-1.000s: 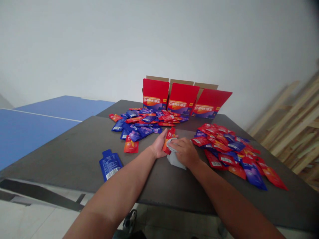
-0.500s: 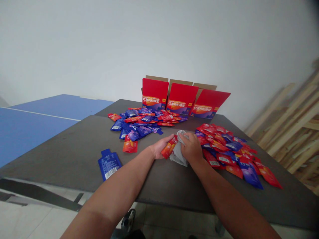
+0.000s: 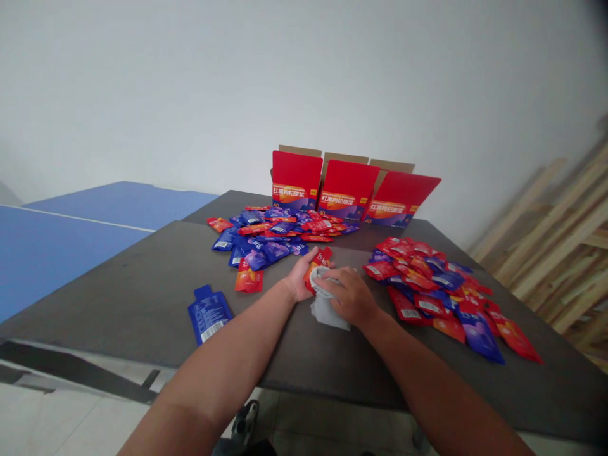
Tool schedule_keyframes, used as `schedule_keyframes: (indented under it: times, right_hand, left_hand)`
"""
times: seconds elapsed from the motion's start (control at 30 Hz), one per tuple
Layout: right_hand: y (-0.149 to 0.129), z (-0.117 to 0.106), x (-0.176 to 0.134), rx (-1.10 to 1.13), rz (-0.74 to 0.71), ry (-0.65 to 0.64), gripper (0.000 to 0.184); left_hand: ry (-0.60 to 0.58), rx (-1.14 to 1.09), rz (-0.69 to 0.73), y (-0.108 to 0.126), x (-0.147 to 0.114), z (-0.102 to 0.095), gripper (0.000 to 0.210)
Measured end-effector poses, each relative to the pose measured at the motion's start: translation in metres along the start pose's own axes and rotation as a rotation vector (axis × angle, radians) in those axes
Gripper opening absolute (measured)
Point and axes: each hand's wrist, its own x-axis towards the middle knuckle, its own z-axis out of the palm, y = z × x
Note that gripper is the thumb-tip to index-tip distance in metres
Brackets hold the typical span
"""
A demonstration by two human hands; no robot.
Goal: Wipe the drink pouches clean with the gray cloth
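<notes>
Centrally: left hand (image 3: 298, 281), grip around flat red-orange pouch (image 3: 323, 256); right hand (image 3: 351, 297), grip clasping crumpled pale-grey cloth (image 3: 329, 314) against it.

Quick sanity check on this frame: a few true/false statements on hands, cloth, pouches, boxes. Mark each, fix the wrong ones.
1. The left hand holds a red pouch. True.
2. The cloth is gripped by the left hand. False: the right hand holds it.
3. Three open boxes stand in a row. True.
4. The lone pouch on the left is red. False: it is blue.
5. The pile on the right mixes red and blue pouches. True.
</notes>
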Motion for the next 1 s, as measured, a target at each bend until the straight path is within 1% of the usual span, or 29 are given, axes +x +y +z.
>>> schedule_keyframes:
  times: [0.13,0.23,0.37,0.57,0.63,0.77,0.83,0.9,1.0]
  right_hand:
    - [-0.009,0.003,0.0,0.024,-0.088,-0.013,0.039]
    - [-0.008,0.006,-0.001,0.055,-0.076,-0.009,0.04]
    - [-0.002,0.009,-0.002,0.067,0.015,0.014,0.042]
    - [0.011,0.009,-0.002,-0.029,0.198,0.052,0.04]
    - [0.017,0.01,-0.003,-0.047,0.266,0.068,0.041]
    - [0.031,0.015,-0.006,-0.064,0.351,0.112,0.043]
    - [0.036,0.017,-0.008,-0.065,0.374,0.138,0.043]
    - [0.041,0.019,-0.009,-0.071,0.396,0.16,0.044]
    - [0.049,0.022,-0.013,-0.08,0.434,0.172,0.044]
  left_hand:
    - [0.042,0.055,-0.005,-0.004,0.004,-0.003,0.057]
    - [0.038,0.072,0.002,-0.007,0.007,-0.004,0.054]
    - [-0.019,0.087,-0.018,-0.011,0.006,-0.001,0.043]
    - [-0.063,0.185,-0.009,-0.017,0.004,0.011,0.034]
    - [-0.045,0.233,0.002,-0.019,0.004,0.012,0.032]
    - [0.069,0.312,0.028,-0.019,0.003,0.011,0.036]
    - [0.076,0.316,0.038,-0.018,0.002,0.012,0.034]
    - [0.039,0.301,0.022,-0.017,0.0,0.013,0.03]
    - [-0.026,0.265,-0.042,-0.013,-0.005,0.016,0.027]
